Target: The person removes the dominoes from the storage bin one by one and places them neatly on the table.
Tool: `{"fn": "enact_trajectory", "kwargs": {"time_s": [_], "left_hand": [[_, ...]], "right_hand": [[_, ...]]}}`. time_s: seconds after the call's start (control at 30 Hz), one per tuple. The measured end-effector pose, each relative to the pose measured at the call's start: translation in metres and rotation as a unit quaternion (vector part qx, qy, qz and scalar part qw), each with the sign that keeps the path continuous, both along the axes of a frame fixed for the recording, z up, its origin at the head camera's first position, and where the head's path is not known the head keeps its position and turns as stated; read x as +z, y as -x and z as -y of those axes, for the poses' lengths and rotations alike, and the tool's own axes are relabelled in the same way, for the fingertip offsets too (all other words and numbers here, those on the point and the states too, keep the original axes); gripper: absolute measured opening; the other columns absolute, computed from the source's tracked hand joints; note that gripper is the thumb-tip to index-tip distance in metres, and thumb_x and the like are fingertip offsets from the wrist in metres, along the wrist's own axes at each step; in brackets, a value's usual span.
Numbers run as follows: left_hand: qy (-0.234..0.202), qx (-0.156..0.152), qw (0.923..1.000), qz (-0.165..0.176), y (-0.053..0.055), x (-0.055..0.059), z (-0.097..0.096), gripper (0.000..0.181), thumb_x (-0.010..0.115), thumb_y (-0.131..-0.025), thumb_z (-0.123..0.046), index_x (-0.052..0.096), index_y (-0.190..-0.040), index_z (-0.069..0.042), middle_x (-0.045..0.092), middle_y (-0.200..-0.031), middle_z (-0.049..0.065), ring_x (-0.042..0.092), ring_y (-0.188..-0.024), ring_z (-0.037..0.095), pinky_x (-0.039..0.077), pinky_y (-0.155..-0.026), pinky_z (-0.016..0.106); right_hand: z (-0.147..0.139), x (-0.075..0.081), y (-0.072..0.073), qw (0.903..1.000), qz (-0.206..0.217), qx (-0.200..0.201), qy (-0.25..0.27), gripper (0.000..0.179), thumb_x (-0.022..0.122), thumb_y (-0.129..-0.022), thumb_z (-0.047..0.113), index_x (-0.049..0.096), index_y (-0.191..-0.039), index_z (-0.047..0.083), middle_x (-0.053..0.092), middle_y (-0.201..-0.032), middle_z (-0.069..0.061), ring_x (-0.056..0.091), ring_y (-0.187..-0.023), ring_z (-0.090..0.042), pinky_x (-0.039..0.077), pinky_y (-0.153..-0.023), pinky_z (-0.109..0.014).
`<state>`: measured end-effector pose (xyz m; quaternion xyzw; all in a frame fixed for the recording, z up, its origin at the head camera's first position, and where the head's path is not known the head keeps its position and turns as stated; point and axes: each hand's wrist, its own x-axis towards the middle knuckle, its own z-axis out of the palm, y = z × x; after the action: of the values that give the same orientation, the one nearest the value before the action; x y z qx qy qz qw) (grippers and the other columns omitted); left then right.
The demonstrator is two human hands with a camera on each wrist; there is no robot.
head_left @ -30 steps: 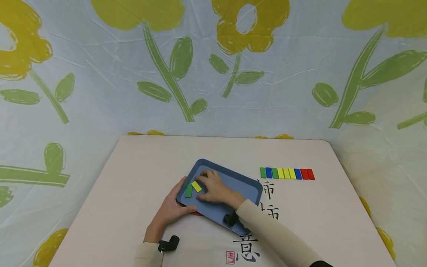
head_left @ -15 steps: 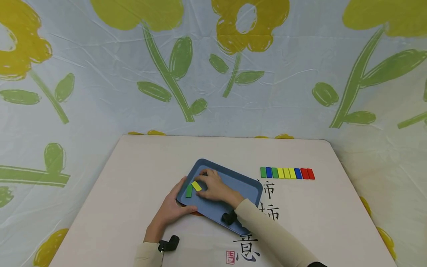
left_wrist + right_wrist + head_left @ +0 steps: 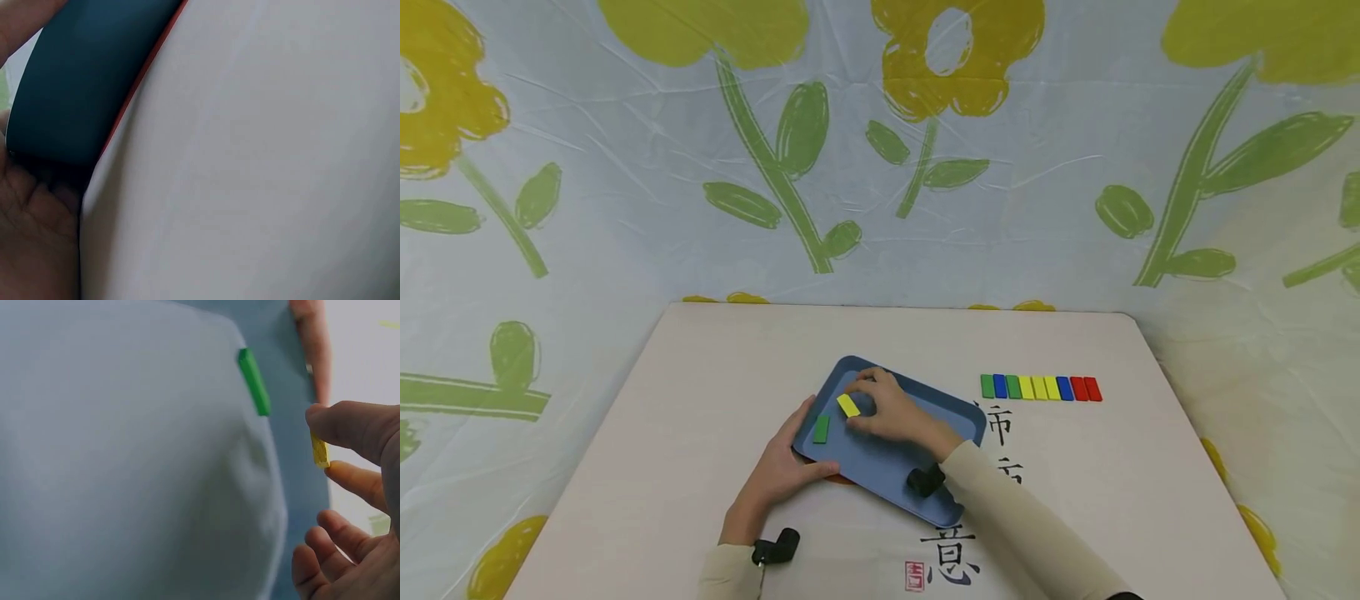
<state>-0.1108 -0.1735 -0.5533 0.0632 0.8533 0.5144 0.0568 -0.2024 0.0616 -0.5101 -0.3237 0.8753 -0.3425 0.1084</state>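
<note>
My right hand (image 3: 898, 414) pinches a small yellow block (image 3: 848, 406) between thumb and index finger, over the left part of a blue tray (image 3: 880, 479). In the right wrist view the yellow block (image 3: 320, 449) is raised above the tray floor, with the other fingers loosely curled. One green block (image 3: 822, 429) lies in the tray near its left end. My left hand (image 3: 782, 458) grips the tray's left corner, thumb along the near edge and fingers on the left side. In the left wrist view, part of that hand (image 3: 37, 231) shows against the tray's outer wall (image 3: 75, 87).
A tight row of green, blue, yellow and red blocks (image 3: 1041, 388) lies on the table (image 3: 730, 358) to the tray's right. Black printed characters (image 3: 951, 558) and a red seal print (image 3: 914, 576) mark the tabletop. A flowered sheet (image 3: 647, 150) hangs behind.
The yellow block, beside the green one in the tray earlier, is now pinched, lifted and moved slightly away from it. My left hand keeps its place on the tray.
</note>
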Motion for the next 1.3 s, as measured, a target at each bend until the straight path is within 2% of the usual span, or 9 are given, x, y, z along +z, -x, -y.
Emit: {"fn": "enact_trajectory", "kwargs": {"time_s": [0.3, 0.73, 1.0, 1.3], "left_hand": [[-0.008, 0.004, 0.9999, 0.009, -0.001, 0.0, 0.0, 0.114, 0.093, -0.075, -0.036, 0.023, -0.165, -0.03, 0.025, -0.171, 0.005, 0.023, -0.157, 0.036, 0.027, -0.122, 0.064], [-0.003, 0.004, 1.0, -0.004, 0.001, -0.004, 0.001, 0.115, 0.094, -0.073, -0.038, 0.025, -0.165, -0.03, 0.027, -0.17, 0.006, 0.023, -0.157, 0.036, 0.028, -0.121, 0.065], [-0.004, 0.002, 0.9999, -0.009, 0.001, -0.005, 0.001, 0.115, 0.094, -0.073, -0.038, 0.025, -0.165, -0.029, 0.027, -0.17, 0.005, 0.024, -0.157, 0.036, 0.028, -0.121, 0.065], [0.0, 0.001, 1.0, -0.009, 0.0, -0.005, 0.001, 0.114, 0.093, -0.073, -0.039, 0.025, -0.164, -0.032, 0.027, -0.17, 0.005, 0.024, -0.157, 0.035, 0.028, -0.121, 0.065]], "right_hand": [[-0.029, 0.023, 0.012, 0.9998, -0.011, -0.015, 0.004, 0.053, 0.077, -0.093, 0.028, 0.062, -0.14, 0.008, 0.043, -0.151, -0.019, 0.046, -0.139, -0.035, 0.046, -0.112, -0.052], [-0.091, 0.037, 0.024, 0.9972, -0.025, -0.069, 0.013, 0.053, 0.078, -0.093, 0.023, 0.062, -0.139, 0.004, 0.044, -0.15, -0.026, 0.046, -0.138, -0.043, 0.049, -0.105, -0.059], [-0.128, 0.035, 0.025, 0.9943, -0.025, -0.103, 0.011, 0.052, 0.077, -0.094, 0.023, 0.061, -0.14, 0.004, 0.044, -0.149, -0.026, 0.048, -0.136, -0.046, 0.053, -0.098, -0.062], [-0.166, 0.024, 0.019, 0.9888, -0.029, -0.146, 0.001, 0.05, 0.077, -0.093, 0.02, 0.062, -0.137, 0.003, 0.046, -0.147, -0.028, 0.051, -0.132, -0.047, 0.052, -0.1, -0.063]]}}
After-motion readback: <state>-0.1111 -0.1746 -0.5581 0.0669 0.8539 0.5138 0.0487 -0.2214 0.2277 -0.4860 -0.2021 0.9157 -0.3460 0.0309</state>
